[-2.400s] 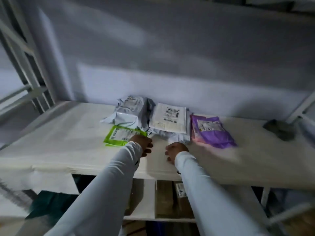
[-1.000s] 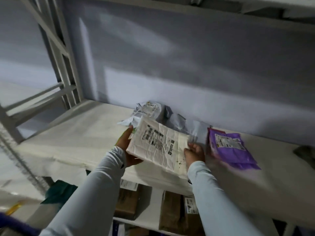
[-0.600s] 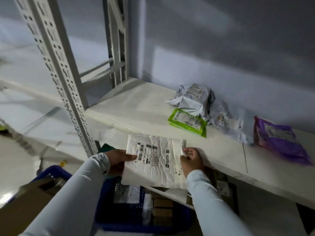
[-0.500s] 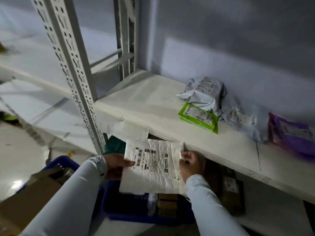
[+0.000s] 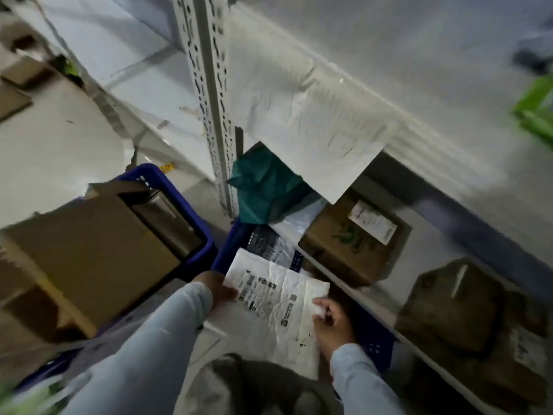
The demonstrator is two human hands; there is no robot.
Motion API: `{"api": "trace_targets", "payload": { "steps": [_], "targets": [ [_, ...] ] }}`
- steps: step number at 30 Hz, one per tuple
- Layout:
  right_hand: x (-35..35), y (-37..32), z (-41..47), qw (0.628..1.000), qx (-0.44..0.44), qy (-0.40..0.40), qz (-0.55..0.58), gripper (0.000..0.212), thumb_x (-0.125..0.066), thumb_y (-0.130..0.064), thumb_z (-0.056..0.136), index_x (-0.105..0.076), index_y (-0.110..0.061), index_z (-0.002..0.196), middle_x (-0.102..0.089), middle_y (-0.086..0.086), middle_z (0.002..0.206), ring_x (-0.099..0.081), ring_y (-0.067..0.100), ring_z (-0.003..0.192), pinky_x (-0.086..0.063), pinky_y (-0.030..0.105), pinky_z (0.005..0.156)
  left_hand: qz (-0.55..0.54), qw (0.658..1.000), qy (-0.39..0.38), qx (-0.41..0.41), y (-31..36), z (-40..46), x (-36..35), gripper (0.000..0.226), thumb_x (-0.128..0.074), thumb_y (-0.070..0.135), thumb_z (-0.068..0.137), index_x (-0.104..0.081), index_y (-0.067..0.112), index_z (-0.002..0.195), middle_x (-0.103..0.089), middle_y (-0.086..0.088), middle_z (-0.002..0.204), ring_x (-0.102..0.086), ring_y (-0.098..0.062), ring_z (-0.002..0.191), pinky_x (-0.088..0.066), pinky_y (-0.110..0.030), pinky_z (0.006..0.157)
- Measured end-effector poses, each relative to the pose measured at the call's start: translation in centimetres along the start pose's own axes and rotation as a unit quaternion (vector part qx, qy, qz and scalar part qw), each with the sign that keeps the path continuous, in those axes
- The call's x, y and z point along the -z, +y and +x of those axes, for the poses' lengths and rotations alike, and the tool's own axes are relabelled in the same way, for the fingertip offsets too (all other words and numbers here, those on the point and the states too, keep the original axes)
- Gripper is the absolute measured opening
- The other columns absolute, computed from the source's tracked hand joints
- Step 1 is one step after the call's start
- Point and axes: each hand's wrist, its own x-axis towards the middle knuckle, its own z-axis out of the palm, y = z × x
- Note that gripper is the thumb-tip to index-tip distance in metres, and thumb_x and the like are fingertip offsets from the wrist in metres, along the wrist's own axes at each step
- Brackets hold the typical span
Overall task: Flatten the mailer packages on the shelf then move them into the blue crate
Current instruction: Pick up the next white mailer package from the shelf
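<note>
White mailer (image 5: 275,307) held over the blue crate (image 5: 372,339), fingers of left hand (image 5: 217,290) and right hand (image 5: 332,323) gripping its edges.

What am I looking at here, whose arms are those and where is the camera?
There is no machine. A person wears a camera on the head, looking down at their own arms. The left hand and right hand hold a flat white mailer by its edges, over a blue crate on the floor. A second blue crate with cardboard boxes stands to the left. Above is the white shelf, with a green package at the right edge.
</note>
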Motion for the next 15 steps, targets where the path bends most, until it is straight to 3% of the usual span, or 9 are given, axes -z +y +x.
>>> {"api": "trace_targets", "payload": {
  "steps": [3, 7, 11, 15],
  "targets": [
    [-4.0, 3.8, 5.7, 0.999, -0.018, -0.023, 0.037, 0.034, -0.053, -0.002, 0.089, -0.064, -0.033, 0.094, -0.059, 0.005, 0.114, -0.056, 0.024, 0.103, -0.048, 0.042, 0.096, -0.039, 0.997, 0.063, -0.020, -0.7, 7.1, -3.9, 0.038, -0.061, 0.029, 0.088, -0.060, 0.018, 0.124, -0.062, -0.007, 0.123, -0.057, -0.025, 0.113, -0.043, -0.027, 0.092],
    [-8.2, 7.8, 15.4, 0.994, 0.003, -0.022, 0.104, 0.049, -0.043, 0.017, 0.085, -0.061, -0.019, 0.114, -0.054, 0.010, 0.117, -0.054, 0.024, 0.100, -0.046, 0.029, 0.082, -0.064, 0.990, 0.118, -0.036, -0.2, 18.0, -9.2, 0.030, -0.049, 0.022, 0.094, -0.060, 0.017, 0.121, -0.061, -0.010, 0.122, -0.057, -0.029, 0.111, -0.042, -0.029, 0.088],
    [-10.8, 11.1, 24.9, 0.998, 0.032, -0.024, 0.042, 0.058, -0.032, 0.019, 0.077, -0.065, -0.022, 0.100, -0.063, 0.009, 0.101, -0.059, 0.017, 0.075, -0.045, 0.010, 0.050, -0.012, 0.989, 0.141, -0.038, 1.0, 27.8, -12.9, 0.033, -0.048, 0.014, 0.093, -0.056, 0.011, 0.125, -0.059, -0.013, 0.124, -0.057, -0.030, 0.113, -0.043, -0.031, 0.092],
    [-14.6, 14.3, 34.7, 0.995, 0.086, -0.051, -0.023, 0.046, -0.031, 0.019, 0.078, -0.061, -0.015, 0.088, -0.056, 0.013, 0.089, -0.049, 0.015, 0.061, -0.038, 0.009, 0.043, 0.059, 0.984, 0.164, -0.042, 1.6, 37.6, -16.1, 0.038, -0.051, 0.018, 0.094, -0.051, 0.002, 0.129, -0.055, -0.018, 0.131, -0.053, -0.032, 0.120, -0.044, -0.035, 0.096]
  ]
}}
